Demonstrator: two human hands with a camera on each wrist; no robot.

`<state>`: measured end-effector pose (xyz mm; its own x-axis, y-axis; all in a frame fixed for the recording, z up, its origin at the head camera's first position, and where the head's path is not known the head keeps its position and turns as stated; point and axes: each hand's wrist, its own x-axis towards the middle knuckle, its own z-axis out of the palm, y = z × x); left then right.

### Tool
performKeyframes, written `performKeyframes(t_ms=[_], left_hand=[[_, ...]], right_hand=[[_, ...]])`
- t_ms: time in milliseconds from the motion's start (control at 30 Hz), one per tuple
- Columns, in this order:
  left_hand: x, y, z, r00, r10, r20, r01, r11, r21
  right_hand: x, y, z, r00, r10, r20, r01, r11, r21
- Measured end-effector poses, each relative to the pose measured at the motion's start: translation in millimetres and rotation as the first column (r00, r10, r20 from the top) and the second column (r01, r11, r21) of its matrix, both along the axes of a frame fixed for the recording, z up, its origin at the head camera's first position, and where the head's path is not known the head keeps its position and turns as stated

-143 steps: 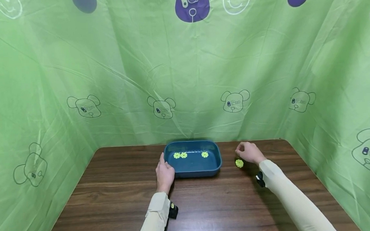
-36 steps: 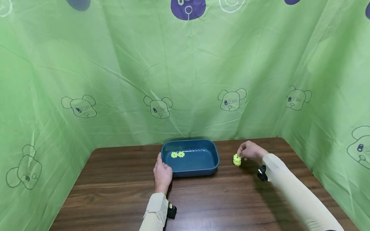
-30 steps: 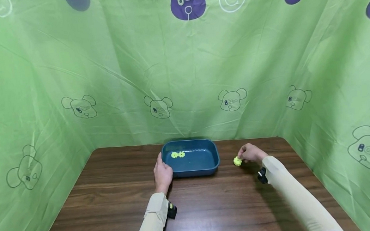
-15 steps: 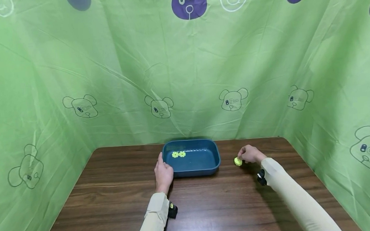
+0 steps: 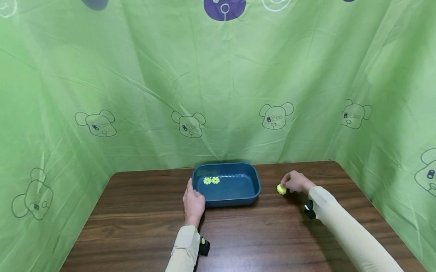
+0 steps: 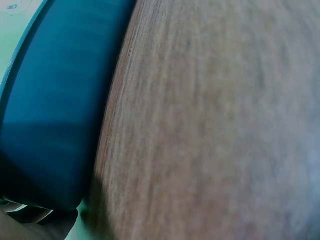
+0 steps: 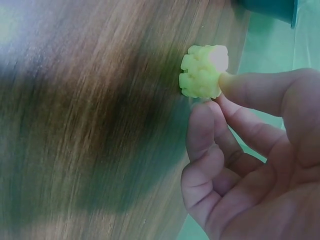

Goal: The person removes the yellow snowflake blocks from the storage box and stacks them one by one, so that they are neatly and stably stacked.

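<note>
A blue rectangular tray (image 5: 227, 202) stands near the table's back edge. My left hand (image 5: 194, 204) rests along its left wall, index finger straight towards the rim; in the left wrist view only part of that hand (image 6: 30, 225) shows, beside the tray's wall (image 6: 60, 100). Two yellow flower-shaped pieces (image 5: 211, 181) lie side by side inside, at the back left. Right of the tray, my right hand (image 5: 296, 182) pinches a short stack of yellow flower-shaped pieces (image 7: 202, 72) between thumb and fingers, low over the table.
A brown wood-grain table (image 5: 239, 243) spreads in front of the tray. Green printed curtain (image 5: 215, 90) hangs behind it and along both sides. A dark wrist device (image 5: 309, 210) sits on the right sleeve, another (image 5: 204, 246) on the left.
A third flower piece has left the tray since the oldest frame. About a second ago my right hand held one tilted up over another; they now sit together as a stack. The left hand stays.
</note>
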<state>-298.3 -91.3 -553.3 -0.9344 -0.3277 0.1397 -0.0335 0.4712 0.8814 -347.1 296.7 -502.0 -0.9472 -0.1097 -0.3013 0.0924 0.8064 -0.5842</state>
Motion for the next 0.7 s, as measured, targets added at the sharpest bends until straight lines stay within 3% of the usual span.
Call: performKeyframes(t_ms=[300, 700], left_hand=[[0.6, -1.0, 1.8, 1.0, -0.011, 0.02, 0.011, 1.0, 0.012], [0.7, -0.4, 3.2, 1.0, 0.003, 0.026, -0.003, 1.0, 0.008]], right_hand=[[-2.0, 2.2, -6.7, 1.0, 0.016, -0.019, -0.016, 1.0, 0.007], [0.1, 1.3, -2.3, 1.0, 0.027, -0.015, -0.027, 1.0, 0.011]])
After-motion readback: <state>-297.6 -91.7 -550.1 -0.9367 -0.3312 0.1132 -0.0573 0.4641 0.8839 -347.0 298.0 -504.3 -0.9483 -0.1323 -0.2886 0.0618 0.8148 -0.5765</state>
